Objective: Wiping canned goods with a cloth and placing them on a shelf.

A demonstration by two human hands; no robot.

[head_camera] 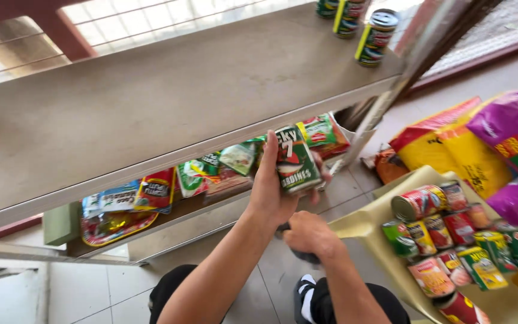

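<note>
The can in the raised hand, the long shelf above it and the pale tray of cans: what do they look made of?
Can: probably metal under a glossy printed label; the left hand holds it. Shelf: looks like painted metal, matte beige, with a thin folded edge. Tray: likely plastic, smooth pale yellow with rounded, moulded edges.

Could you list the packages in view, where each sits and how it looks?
Can: in the left hand, round, green and red label.
Shelf cans: top shelf, far right, upright, green-yellow-red.
Sachets: lower shelf, flat, red, green, blue.
Tray cans: beige tray, right, lying, red and green.
Bags: far right, yellow, red, purple.
</note>
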